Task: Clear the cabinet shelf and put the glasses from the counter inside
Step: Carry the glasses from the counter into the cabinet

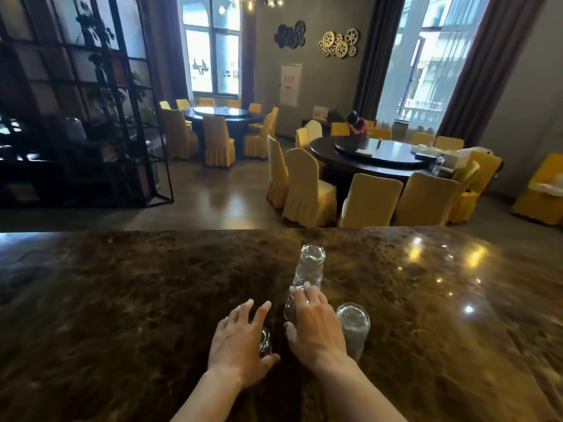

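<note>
Several glasses stand on the counter, so stocking remains; no cabinet is in view. The left hand cups a small glass, fingers spread, and the right hand curls over another

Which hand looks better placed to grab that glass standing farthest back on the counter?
The right hand, probably. Its fingertips reach toward the far glass, nearly in line with it; the left hand sits nearer the person, over a small glass.

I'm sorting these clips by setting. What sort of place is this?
Most likely a restaurant banquet room, seen from behind a service counter: large round tables ringed by yellow-covered chairs, and a marble counter holding glasses under the person's hands.
</note>
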A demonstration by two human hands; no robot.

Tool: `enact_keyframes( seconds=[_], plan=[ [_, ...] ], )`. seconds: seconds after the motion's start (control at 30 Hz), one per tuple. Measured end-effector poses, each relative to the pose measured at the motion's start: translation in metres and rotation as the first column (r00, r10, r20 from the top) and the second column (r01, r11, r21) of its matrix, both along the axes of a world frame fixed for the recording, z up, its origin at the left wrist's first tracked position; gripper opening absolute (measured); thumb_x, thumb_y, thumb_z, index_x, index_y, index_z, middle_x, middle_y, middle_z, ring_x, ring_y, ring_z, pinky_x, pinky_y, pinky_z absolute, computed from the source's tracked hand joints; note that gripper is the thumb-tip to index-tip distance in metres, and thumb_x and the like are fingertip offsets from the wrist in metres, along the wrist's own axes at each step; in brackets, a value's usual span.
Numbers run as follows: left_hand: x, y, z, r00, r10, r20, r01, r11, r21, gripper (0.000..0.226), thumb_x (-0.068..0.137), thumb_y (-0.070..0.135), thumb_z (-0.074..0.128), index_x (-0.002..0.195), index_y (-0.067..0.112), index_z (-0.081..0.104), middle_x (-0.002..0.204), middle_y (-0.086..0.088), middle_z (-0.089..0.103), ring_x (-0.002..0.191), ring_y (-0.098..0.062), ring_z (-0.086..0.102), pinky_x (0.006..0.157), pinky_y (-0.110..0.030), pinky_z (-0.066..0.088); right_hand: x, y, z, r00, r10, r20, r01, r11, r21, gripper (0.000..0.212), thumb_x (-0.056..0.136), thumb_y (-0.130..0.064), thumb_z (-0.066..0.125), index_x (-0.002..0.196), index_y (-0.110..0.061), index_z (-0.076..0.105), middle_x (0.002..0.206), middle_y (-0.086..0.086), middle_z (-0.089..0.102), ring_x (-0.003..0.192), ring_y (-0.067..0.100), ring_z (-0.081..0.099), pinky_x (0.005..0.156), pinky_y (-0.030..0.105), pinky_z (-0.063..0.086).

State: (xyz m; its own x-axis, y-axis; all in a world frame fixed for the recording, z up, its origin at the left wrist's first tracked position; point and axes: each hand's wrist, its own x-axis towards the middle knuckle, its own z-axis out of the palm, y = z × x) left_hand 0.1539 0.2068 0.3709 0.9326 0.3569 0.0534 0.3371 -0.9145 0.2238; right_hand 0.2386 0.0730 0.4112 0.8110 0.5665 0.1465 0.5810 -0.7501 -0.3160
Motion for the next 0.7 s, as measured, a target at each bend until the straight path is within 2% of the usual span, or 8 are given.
enact_keyframes(
  seconds=[0.13,0.27,0.4,0.5,0.6,0.7],
  plan=[
    [0.009,0.005,-0.006,0.991,-0.055,-0.124,0.055,0.998,-0.001,0.098,0.079,0.06,0.072,0.156,0.042,0.014,0.158,0.0,0.033,0.142,-0.024,0.04,0.113,-0.042,0.038,0.02,0.016,-0.004,1.0,-0.005,-0.005,0.004,0.994,-0.108,0.081,0.09,-0.023,0.069,0.157,-0.025,0.024,0.167,0.011,0.018,0.155,0.029,0.013,0.124,0.041,0.023],
    [0.011,0.007,-0.009,0.984,-0.073,-0.161,0.074,0.997,0.002,0.086,0.079,0.053,0.077,0.148,0.038,0.029,0.142,0.001,0.047,0.129,-0.023,0.052,0.1,-0.038,0.048,0.037,0.027,-0.003,1.0,0.006,-0.014,-0.009,0.97,-0.243,0.086,0.087,-0.016,0.072,0.157,-0.026,0.024,0.166,0.014,0.016,0.154,0.033,0.013,0.123,0.045,0.026],
    [0.008,0.012,-0.003,0.994,-0.055,-0.091,0.047,0.996,-0.079,0.074,0.073,0.055,0.081,0.134,0.04,0.043,0.125,0.009,0.055,0.116,-0.016,0.059,0.094,-0.031,0.05,0.049,0.033,-0.005,0.999,0.029,-0.043,-0.042,0.938,-0.344,0.081,0.085,-0.01,0.073,0.153,-0.027,0.032,0.159,0.014,0.025,0.149,0.038,0.022,0.115,0.05,0.037],
    [0.003,0.017,0.003,0.997,0.06,0.05,-0.046,0.967,-0.251,0.067,0.066,0.058,0.084,0.121,0.046,0.048,0.112,0.018,0.057,0.103,-0.007,0.062,0.09,-0.027,0.053,0.056,0.037,-0.009,0.998,0.049,-0.026,-0.055,0.926,-0.373,0.066,0.084,-0.006,0.072,0.142,-0.022,0.046,0.149,0.016,0.034,0.139,0.039,0.033,0.107,0.049,0.045],
    [-0.001,0.023,0.009,0.943,0.255,0.216,-0.107,0.842,-0.529,0.065,0.061,0.054,0.091,0.112,0.042,0.053,0.103,0.018,0.064,0.092,-0.001,0.065,0.084,-0.024,0.057,0.064,0.037,-0.013,0.998,0.059,-0.001,-0.056,0.929,-0.367,0.061,0.085,-0.007,0.069,0.14,-0.022,0.049,0.145,0.014,0.037,0.135,0.037,0.035,0.107,0.05,0.043],
    [-0.002,0.027,0.014,0.851,0.461,0.25,-0.095,0.603,-0.792,0.067,0.056,0.048,0.095,0.109,0.036,0.055,0.105,0.009,0.068,0.093,-0.006,0.069,0.081,-0.027,0.06,0.069,0.036,-0.016,0.998,0.063,-0.019,-0.066,0.934,-0.351,0.054,0.09,-0.01,0.065,0.14,-0.021,0.05,0.145,0.013,0.038,0.133,0.036,0.037,0.105,0.048,0.045]
  ],
)
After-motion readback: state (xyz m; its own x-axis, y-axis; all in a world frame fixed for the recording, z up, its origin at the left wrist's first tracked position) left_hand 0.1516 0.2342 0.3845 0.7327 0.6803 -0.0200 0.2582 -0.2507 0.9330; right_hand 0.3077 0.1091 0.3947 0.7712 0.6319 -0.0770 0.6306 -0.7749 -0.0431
